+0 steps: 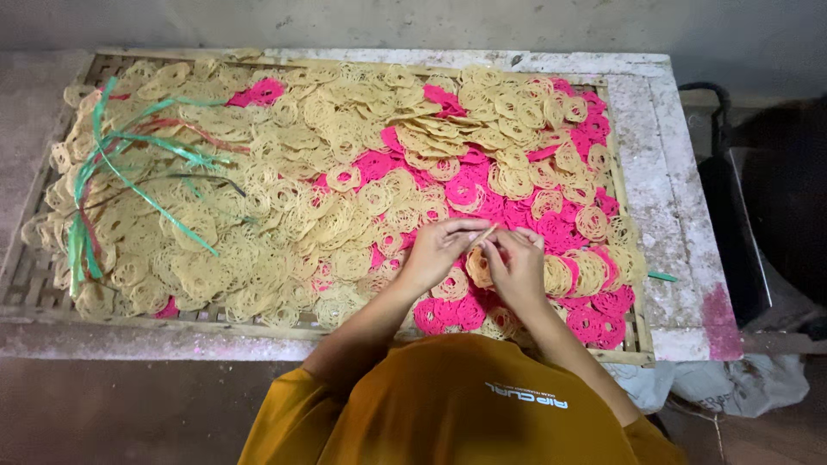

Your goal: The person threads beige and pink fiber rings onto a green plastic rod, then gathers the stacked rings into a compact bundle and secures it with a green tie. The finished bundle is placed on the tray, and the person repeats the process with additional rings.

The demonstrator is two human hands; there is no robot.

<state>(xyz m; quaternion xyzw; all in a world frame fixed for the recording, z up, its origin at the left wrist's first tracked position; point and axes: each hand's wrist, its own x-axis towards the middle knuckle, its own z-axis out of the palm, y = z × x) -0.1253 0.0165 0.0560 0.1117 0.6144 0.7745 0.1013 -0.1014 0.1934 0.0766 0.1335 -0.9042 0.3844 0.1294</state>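
A woven bamboo tray (pixel 34 284) holds several round lacy crackers, beige ones (pixel 258 215) across the left and middle, pink ones (pixel 508 202) toward the right. My left hand (pixel 439 250) and my right hand (pixel 517 267) meet above the tray's near right part. Together they pinch a thin beige cracker piece (pixel 488 232) between the fingertips. More beige and pink crackers lie directly beneath both hands.
A bundle of green and red plastic strips (pixel 129 164) lies on the crackers at the left. The tray rests on a white, stained stone slab (pixel 680 172). A dark bag (pixel 732 207) stands at the right edge, with crumpled plastic (pixel 741 379) below it.
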